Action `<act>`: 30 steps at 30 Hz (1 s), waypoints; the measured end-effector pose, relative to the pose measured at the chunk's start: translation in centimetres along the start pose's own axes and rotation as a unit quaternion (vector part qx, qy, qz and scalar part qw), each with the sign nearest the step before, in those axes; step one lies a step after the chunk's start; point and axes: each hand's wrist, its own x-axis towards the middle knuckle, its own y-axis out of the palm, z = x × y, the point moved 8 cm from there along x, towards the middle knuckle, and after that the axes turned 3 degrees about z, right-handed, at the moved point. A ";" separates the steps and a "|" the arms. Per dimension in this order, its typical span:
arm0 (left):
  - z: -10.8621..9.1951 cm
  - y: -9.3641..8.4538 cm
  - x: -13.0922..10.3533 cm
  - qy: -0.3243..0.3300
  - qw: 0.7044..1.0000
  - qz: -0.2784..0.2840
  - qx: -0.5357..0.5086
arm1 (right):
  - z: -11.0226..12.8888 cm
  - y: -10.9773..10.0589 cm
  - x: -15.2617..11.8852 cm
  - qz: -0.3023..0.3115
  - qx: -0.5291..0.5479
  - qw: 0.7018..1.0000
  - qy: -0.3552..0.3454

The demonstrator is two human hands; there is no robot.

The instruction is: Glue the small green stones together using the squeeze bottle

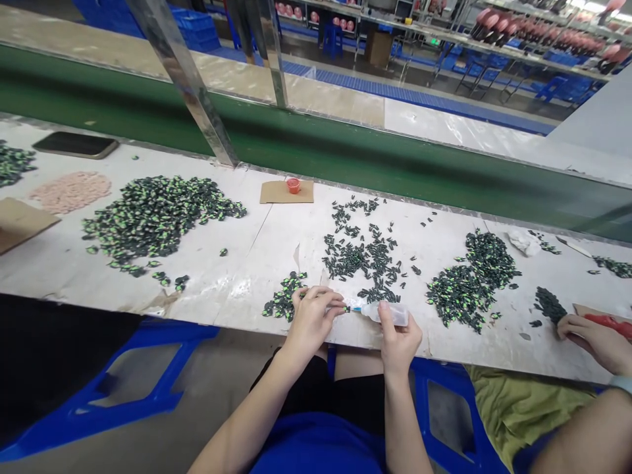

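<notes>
My left hand [313, 311] pinches a small dark part [347, 309] with a bit of green, held out at the fingertips. In my right hand [399, 339] is a translucent squeeze bottle [397, 314] lying nearly level, its blue nozzle tip [356, 309] right by the small part; whether they touch I cannot tell. Beside my left hand lies a little pile of black-and-green parts [281, 299]. Scattered plain dark parts [363, 257] spread over the white table just beyond both hands.
A large pile of black-and-green parts [158, 217] lies left, another pile [459, 293] right. A red cup [293, 185] stands on cardboard [271, 192] at the back. A co-worker's hand [595, 339] is at far right. A metal post [190, 85] rises from the back edge.
</notes>
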 end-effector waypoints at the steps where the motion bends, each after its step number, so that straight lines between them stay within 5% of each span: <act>1: 0.0 0.0 0.0 0.001 1.000 -0.001 -0.001 | -0.1 0.0 0.0 0.002 0.001 1.000 0.003; 30: -0.2 -0.1 0.0 -0.006 1.000 0.003 0.001 | -0.3 -0.2 -0.1 -0.009 -0.010 1.000 0.005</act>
